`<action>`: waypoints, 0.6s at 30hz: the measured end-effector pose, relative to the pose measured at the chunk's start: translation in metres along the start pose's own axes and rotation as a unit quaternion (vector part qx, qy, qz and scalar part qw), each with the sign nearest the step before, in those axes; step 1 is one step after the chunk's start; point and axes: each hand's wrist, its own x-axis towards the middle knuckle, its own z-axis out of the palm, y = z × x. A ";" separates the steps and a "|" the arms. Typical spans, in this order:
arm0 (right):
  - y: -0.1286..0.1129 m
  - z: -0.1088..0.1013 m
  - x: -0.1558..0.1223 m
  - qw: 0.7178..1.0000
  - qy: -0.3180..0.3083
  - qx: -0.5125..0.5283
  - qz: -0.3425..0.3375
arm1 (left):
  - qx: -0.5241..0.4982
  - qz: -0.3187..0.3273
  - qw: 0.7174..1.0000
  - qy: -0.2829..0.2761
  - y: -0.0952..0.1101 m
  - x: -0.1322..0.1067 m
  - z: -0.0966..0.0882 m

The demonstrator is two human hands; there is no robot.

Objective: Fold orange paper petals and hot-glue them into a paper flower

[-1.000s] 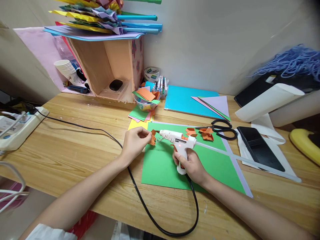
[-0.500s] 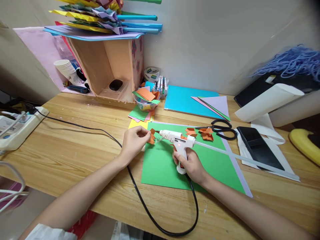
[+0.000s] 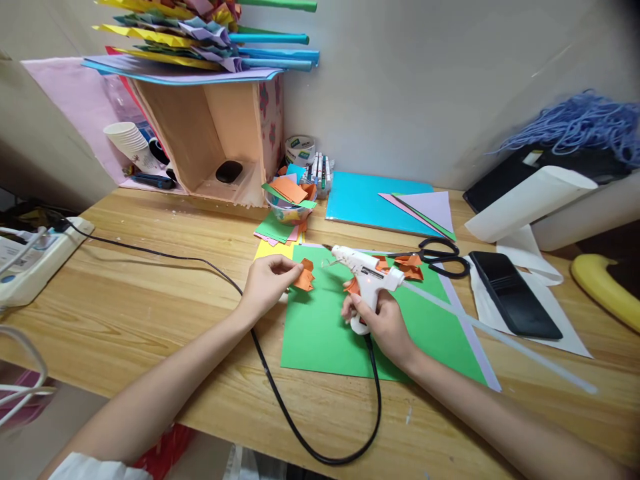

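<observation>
Just inside the left edge of the green sheet (image 3: 325,337), held a folded orange paper piece (image 3: 304,279) in the left hand (image 3: 270,283), pinched between thumb and forefinger, remaining fingers mostly out of sight. Above the sheet's middle, gripped the white glue gun (image 3: 367,280) in the right hand (image 3: 380,320), fingers wrapped round the handle, nozzle pointing toward the sheet's far left corner, apart from the orange piece. Could not tell about any squeeze on the trigger. Judged the pinch most at risk: through a leftward swing of the nozzle, presumably hot, might have burned the left fingertips; through a drip, might have marked the sheet below. By pinching too hard, might have crushed the folds. Beyond the sheet's right edge, trailed the long glue stick (image 3: 525,350) near the phone (image 3: 515,293); with a twist of the wrist, could have struck it. Before the sheet's near edge, had the black cord (image 3: 379,393) looping round toward the left wrist; by snagging it there, could have jerked the gun off line.
</observation>
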 end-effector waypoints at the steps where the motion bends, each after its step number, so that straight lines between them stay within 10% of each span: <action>1: 0.000 0.001 0.002 1.000 0.018 0.021 0.004 | -0.020 -0.012 1.000 -0.017 0.002 -0.001 0.001; 18: 0.001 0.001 0.013 0.994 0.066 0.072 0.038 | -0.075 -0.059 0.989 -0.116 0.002 -0.016 0.029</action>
